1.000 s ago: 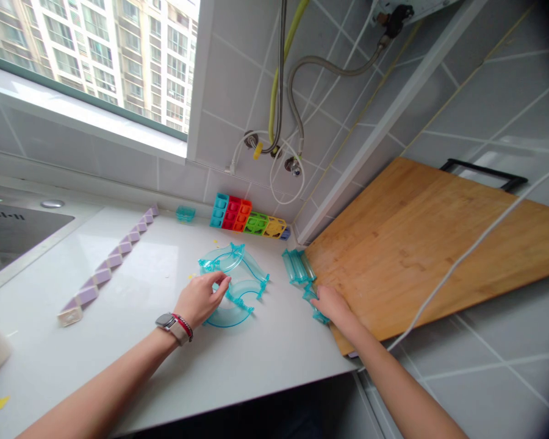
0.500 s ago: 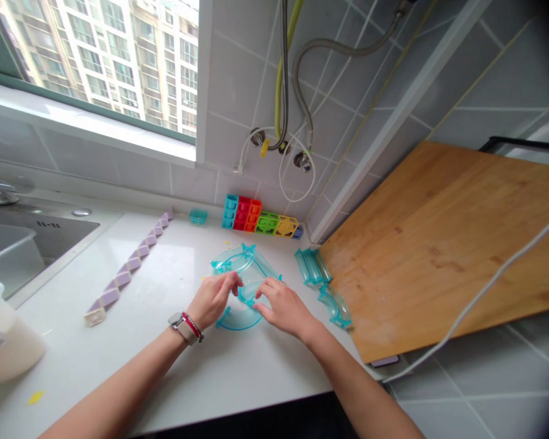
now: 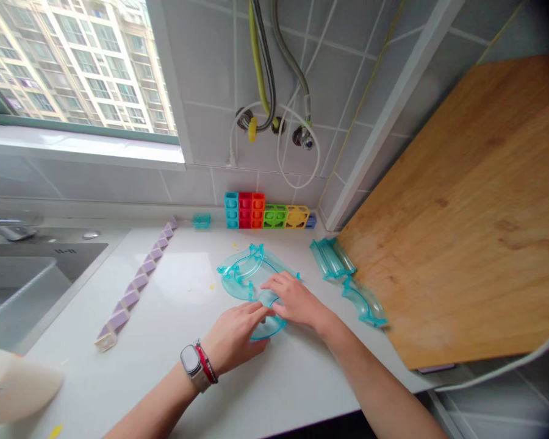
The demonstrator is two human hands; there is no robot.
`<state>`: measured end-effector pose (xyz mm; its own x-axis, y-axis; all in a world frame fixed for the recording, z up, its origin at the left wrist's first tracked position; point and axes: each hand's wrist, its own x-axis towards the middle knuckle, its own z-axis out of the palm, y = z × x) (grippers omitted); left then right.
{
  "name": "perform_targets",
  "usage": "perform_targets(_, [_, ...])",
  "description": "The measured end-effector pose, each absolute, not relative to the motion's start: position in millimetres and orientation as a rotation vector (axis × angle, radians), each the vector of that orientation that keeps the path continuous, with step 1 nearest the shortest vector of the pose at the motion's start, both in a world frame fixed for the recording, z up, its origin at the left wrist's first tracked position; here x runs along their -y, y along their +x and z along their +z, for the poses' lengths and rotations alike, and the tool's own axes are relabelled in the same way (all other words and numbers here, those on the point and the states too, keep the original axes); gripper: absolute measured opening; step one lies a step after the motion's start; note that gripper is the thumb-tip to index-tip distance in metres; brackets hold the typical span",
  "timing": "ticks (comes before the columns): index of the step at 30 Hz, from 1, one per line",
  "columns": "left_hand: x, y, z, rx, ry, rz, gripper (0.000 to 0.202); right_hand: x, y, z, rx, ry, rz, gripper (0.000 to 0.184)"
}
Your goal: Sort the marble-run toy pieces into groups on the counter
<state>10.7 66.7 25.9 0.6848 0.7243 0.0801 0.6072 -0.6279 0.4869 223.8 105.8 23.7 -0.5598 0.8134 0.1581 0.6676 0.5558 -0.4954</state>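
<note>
A looped run of see-through turquoise track pieces [image 3: 231, 285] lies on the white counter, its curved sections joined end to end. At the loop's near end, my left hand [image 3: 240, 334] closes around a curved track piece [image 3: 269, 332], fingers over its top and thumb low at its near side. My right hand [image 3: 297, 299] grips the same part of the run from the right, with its fingertips over the track and its thumb close to my left fingertips. The fingers partly hide the joint between the pieces.
Loose turquoise track pieces [image 3: 333, 259] and a curved one [image 3: 363, 305] lie by the leaning wooden board [image 3: 462, 231]. Coloured cube blocks [image 3: 257, 211] and a small turquoise piece [image 3: 201, 221] stand along the wall. A lilac block strip [image 3: 139, 281] lies left, near the sink [image 3: 85, 250].
The view has shifted. My left hand has come nearer to me and right, to the loop's near end. Both hands have come together there, and the near curve has drawn in towards the right.
</note>
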Motion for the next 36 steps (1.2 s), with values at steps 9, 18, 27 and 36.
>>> perform_targets(9, [-74, 4, 46, -1.037, 1.863, 0.816, 0.037, -114, 235, 25, 2.066, -1.203, 0.538, 0.048])
perform_targets(18, [-89, 3, 46, -0.947, 1.059, 1.005, 0.044, -123, 239, 12, 1.8, -1.222, 0.669, 0.041])
perform_targets(27, [-92, -1, 41, -0.78, 0.804, 0.983, 0.044, -115, 224, 16, 1.456, -1.006, 1.019, 0.049])
perform_targets(36, [-96, -7, 41, -0.761, 0.657, 0.931, 0.037, -101, 215, 33, 1.706, -0.766, 0.996, 0.033])
